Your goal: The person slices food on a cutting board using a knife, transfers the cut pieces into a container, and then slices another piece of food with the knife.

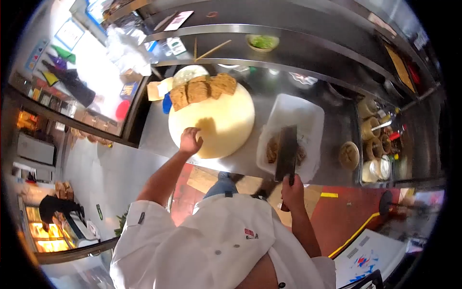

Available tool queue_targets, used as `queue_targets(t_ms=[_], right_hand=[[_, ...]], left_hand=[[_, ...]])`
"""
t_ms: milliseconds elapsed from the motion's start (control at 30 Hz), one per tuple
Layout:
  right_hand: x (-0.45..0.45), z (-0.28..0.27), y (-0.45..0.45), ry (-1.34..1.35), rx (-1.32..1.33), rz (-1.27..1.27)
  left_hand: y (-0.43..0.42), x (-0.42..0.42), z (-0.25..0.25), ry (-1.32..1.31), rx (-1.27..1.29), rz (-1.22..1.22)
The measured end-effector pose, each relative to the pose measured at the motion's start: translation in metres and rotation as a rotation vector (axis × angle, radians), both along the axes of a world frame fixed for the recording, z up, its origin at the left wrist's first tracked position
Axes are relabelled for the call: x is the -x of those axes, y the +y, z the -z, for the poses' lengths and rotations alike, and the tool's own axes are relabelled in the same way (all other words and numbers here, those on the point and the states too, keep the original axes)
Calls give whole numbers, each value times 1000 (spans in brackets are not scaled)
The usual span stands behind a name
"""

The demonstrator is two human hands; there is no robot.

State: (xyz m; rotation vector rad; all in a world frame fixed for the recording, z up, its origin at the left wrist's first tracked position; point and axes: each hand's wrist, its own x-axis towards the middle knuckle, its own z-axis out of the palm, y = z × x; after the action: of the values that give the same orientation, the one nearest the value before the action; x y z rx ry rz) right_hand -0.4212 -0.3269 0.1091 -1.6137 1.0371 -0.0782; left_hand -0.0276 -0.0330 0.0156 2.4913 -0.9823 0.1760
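Observation:
My right hand is wrapped round the handle of a cleaver. The broad dark blade stands over a white plastic tub, hiding part of the brown food pieces in it. My left hand is above the near left part of a round pale chopping board. Its fingers are loosely bent and apart, with nothing in them, and a shadow falls on the board. Along the board's far edge rest several flat, browned pieces of bread or pastry.
A steel shelf runs behind the counter and holds a bowl of chopped greens and chopsticks. Right of the tub are a small round bowl and a rack of jars. Another person is at far left.

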Motion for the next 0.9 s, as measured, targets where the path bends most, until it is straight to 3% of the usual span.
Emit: queue_targets(t_ms=[167, 233, 433, 633, 733, 833, 900], right_hand=[[-56, -2, 39, -110, 205, -211], [-81, 1, 51, -60, 147, -215], [-133, 34, 74, 63, 146, -206], [-165, 10, 107, 100, 28, -88], [-174, 5, 113, 182, 162, -147], [-160, 52, 102, 118, 120, -144], [-156, 74, 93, 132, 226, -250]], left_hand=[[37, -98, -14, 2, -240, -140], [40, -140, -19, 55, -335, -190], [21, -225, -28, 151, -333, -137], [14, -239, -31, 167, -358, 56], [23, -229, -24, 113, -310, 85], [34, -201, -27, 142, -334, 210], [41, -176, -21, 200, -376, 288]])
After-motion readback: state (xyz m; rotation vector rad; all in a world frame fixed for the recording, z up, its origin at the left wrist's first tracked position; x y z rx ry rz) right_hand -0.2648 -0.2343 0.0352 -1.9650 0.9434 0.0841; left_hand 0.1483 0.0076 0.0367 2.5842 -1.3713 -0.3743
